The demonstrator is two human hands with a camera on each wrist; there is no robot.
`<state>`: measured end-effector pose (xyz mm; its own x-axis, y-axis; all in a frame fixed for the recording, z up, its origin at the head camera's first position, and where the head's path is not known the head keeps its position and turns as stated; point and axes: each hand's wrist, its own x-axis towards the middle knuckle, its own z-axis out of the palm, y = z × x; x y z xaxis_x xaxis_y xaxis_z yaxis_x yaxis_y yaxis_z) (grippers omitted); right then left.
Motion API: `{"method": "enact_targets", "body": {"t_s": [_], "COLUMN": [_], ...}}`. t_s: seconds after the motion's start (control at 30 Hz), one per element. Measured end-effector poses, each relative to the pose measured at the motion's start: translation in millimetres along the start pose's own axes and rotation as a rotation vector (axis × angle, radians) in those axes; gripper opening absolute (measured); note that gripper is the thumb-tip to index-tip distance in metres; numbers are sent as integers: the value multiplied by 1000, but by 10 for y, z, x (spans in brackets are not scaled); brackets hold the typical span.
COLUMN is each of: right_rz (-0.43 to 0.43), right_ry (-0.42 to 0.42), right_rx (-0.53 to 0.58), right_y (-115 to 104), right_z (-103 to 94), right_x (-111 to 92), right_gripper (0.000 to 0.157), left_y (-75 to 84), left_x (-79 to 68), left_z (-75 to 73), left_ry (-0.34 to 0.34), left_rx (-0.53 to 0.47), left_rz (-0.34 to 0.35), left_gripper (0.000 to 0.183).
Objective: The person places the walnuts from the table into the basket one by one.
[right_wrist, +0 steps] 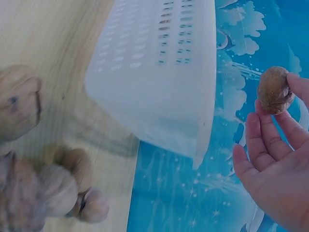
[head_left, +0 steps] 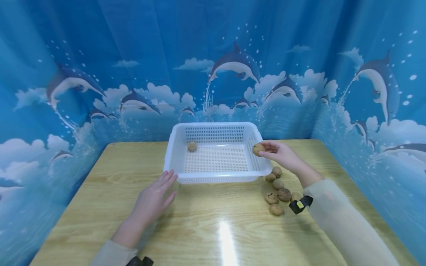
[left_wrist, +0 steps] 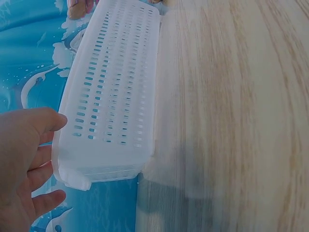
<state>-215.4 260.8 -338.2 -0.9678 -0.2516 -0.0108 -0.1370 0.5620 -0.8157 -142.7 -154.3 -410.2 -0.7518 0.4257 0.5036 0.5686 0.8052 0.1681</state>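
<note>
A white plastic basket (head_left: 213, 177) with slotted walls stands on the table, one walnut (head_left: 192, 146) inside it near the left wall. My right hand (head_left: 277, 152) pinches another walnut (right_wrist: 275, 90) between thumb and fingertips, above the basket's right rim. The left hand (head_left: 154, 197) is at the basket's front left corner, its fingers loosely extended by the rim; in the left wrist view the thumb lies against the basket wall (left_wrist: 104, 154). Several walnuts (head_left: 284, 194) lie in a loose group on the table, right of the basket and beneath the right forearm.
The wooden table (head_left: 199, 218) reaches back to a blue curtain (head_left: 149, 44) printed with dolphins, which also closes off both sides. The basket's back wall is close to the curtain. A black strap with a small device (head_left: 301, 204) sits on the right wrist.
</note>
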Motion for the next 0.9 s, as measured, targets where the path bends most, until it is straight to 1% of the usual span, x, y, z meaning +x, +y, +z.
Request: {"method": "enact_targets", "body": {"t_s": [0.2, 0.27, 0.37, 0.43, 0.5, 0.6, 0.73, 0.9], "right_rz": [20, 14, 4, -7, -8, -6, 5, -4], "right_ry": [-13, -19, -18, -16, -11, -15, -20, -34], "right_rx": [4, 5, 7, -1, -3, 0, 22, 32], "right_y": [-131, -246, -281, -297, -225, -251, -308, -390], "right_z": [49, 66, 90, 103, 116, 133, 163, 207], "right_x": [117, 113, 190, 240, 341, 403, 470, 578], "right_gripper": [57, 54, 52, 54, 58, 60, 57, 57], "left_y": [0, -3, -6, -4, -2, -5, -9, -9], "left_x": [6, 7, 3, -5, -12, -17, -11, -7], "left_z": [-1, 3, 10, 9, 6, 1, -4, -10], "left_ry": [-12, -14, -19, -20, -19, -4, 14, 4], "left_rx": [-1, -2, -2, -5, -7, -12, -14, -18], "left_rz": [-14, -18, -29, -33, -36, -24, -6, -5], "left_gripper": [54, 54, 54, 53, 53, 52, 51, 51]}}
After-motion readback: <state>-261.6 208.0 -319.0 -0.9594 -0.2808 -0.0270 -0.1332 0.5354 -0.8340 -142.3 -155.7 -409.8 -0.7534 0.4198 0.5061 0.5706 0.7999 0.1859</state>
